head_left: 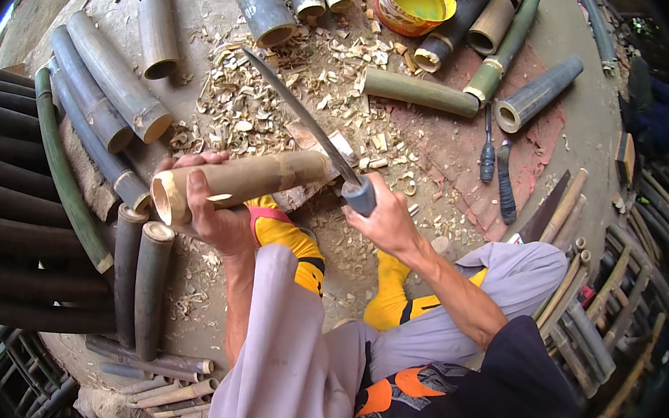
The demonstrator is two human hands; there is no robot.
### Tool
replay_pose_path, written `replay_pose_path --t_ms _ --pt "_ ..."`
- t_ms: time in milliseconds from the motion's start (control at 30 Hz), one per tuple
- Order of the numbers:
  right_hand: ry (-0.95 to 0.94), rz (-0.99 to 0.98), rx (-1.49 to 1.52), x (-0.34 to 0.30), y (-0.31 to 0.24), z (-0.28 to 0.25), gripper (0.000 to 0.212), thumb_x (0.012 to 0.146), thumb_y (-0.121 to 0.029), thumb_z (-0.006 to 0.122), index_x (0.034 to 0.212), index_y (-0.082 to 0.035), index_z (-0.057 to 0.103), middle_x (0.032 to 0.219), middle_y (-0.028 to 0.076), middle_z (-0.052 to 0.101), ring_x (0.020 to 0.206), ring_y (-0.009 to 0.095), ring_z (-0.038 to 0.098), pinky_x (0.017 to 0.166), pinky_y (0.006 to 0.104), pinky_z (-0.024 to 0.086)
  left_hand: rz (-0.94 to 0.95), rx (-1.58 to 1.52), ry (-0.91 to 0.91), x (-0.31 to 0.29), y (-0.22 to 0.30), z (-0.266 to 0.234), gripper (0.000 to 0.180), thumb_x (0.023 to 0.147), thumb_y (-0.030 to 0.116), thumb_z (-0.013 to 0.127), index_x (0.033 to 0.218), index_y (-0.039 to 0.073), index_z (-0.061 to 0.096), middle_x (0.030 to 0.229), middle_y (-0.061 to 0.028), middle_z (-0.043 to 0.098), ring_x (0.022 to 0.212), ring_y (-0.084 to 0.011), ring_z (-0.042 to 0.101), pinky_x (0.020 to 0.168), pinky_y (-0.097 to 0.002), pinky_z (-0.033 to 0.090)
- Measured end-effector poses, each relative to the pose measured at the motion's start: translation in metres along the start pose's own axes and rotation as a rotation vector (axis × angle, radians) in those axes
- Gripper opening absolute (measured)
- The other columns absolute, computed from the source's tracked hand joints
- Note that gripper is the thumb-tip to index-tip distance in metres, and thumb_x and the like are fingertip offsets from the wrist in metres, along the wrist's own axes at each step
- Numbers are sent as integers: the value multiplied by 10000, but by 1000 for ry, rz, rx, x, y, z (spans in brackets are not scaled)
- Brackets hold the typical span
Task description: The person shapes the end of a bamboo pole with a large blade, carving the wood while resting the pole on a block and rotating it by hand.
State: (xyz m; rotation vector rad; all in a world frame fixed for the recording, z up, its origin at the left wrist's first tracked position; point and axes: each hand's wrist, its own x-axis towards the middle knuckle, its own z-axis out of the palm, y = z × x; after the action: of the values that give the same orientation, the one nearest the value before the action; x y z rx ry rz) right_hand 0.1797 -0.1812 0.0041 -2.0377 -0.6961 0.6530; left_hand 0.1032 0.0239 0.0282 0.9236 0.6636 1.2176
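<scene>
A pale tan bamboo tube (256, 178) lies nearly level in front of me, its open end to the left. My left hand (211, 212) grips it near that end, thumb on the near side and fingers over the far side. A thin sliver stands out from the tube beside the thumb. My right hand (385, 216) is closed round the dark grey handle of a machete (294, 105). Its long, slightly curved blade points up and to the left, crossing over the tube's right end. Part of a wooden block (337, 147) shows beneath that end.
Wood chips (247, 121) cover the ground ahead. Several bamboo tubes (120, 76) lie at left, with more at the far side. A yellow-red bucket (414, 1) stands far right. Two dark-handled tools (506, 186) and a saw (540, 211) lie at right. Dark bamboo (21, 220) is stacked at left.
</scene>
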Motion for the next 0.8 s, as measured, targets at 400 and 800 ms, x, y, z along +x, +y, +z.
replay_pose_path --t_ms 400,800 --pt "-111 188 -52 7 22 13 291 767 -67 659 991 28 499 779 173 656 668 268 682 557 316 586 -72 -52 -113 -4 1 -20 537 702 157 603 1190 48 408 941 -112 495 878 -268 544 883 -471 451" --pt "-129 207 -19 15 27 11 323 716 -65 678 973 46 518 736 163 650 604 270 660 585 344 585 -67 22 -443 2 3 -32 556 701 212 645 1182 58 413 978 -126 502 912 -274 528 927 -483 409"
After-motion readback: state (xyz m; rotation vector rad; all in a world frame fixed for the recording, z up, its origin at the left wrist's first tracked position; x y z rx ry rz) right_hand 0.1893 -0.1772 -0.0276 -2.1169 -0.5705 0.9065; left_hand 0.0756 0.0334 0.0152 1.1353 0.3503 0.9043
